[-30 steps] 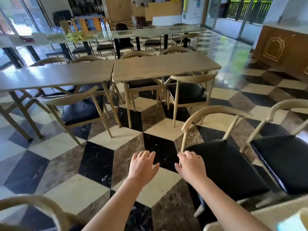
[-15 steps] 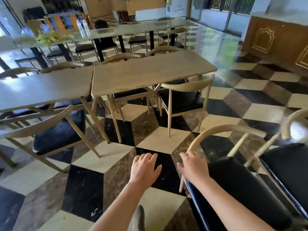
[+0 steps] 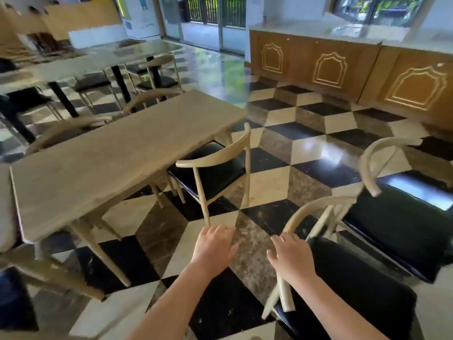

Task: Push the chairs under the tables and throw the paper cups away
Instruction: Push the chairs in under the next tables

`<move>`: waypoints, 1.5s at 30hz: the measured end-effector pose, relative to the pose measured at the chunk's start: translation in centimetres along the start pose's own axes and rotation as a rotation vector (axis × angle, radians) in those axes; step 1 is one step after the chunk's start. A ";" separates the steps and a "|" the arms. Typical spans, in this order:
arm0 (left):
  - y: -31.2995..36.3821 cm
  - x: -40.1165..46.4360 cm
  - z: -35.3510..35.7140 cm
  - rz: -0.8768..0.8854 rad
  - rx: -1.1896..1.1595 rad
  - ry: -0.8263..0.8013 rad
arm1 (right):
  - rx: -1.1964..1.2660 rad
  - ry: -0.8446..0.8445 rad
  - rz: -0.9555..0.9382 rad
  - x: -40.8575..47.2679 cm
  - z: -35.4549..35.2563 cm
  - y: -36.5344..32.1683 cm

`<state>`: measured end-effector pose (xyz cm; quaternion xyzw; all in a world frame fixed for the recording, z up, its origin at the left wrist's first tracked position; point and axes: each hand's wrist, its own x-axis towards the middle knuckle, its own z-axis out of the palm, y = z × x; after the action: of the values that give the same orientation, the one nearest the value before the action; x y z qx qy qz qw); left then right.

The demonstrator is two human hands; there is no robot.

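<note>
A pale wooden chair with a black seat (image 3: 215, 173) stands at the right end of a long wooden table (image 3: 117, 148), only partly under it. Closer to me on the right is a second such chair (image 3: 348, 278), its curved backrest arching toward me. My right hand (image 3: 290, 258) hovers open just over the near end of that backrest, touching or nearly touching it. My left hand (image 3: 214, 246) is open in the air over the checkered floor, holding nothing. No paper cup is in view.
A third black-seated chair (image 3: 402, 217) stands at the far right. More tables and chairs (image 3: 157, 77) fill the back left. A wooden counter (image 3: 343, 67) runs along the right wall. Checkered floor (image 3: 306, 148) lies open between the table and the counter.
My view has swung right and moved forward: the long table slid left and the counter came into view. Both hands stay open in front of me, the right now at the near chair's backrest.
</note>
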<state>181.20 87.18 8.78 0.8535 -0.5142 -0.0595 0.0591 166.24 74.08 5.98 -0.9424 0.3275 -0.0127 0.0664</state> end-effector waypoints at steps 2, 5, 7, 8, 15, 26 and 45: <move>0.1 2.9 0.2 0.103 0.011 -0.022 | 0.004 0.014 0.072 1.5 0.4 0.7; 0.2 7.6 1.1 0.237 0.022 -0.050 | -0.006 0.028 0.184 4.2 0.8 1.5; 0.1 11.0 1.7 0.304 0.042 -0.057 | -0.001 0.054 0.230 6.3 1.2 2.0; 0.0 12.7 1.9 0.326 0.054 -0.063 | 0.004 0.066 0.252 7.4 1.3 2.3; 0.2 22.8 0.5 0.523 0.159 -0.110 | 0.048 0.117 0.465 13.7 0.4 4.7; 6.0 32.9 3.3 1.052 0.175 -0.257 | 0.076 0.119 0.930 14.9 1.5 7.2; 10.7 39.6 9.6 1.920 0.239 -0.462 | 0.290 -0.091 1.636 16.5 6.7 -1.2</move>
<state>188.69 46.74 -0.55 0.0430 -0.9885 -0.0991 -0.1058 180.39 65.53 -0.78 -0.3885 0.9013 0.0355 0.1884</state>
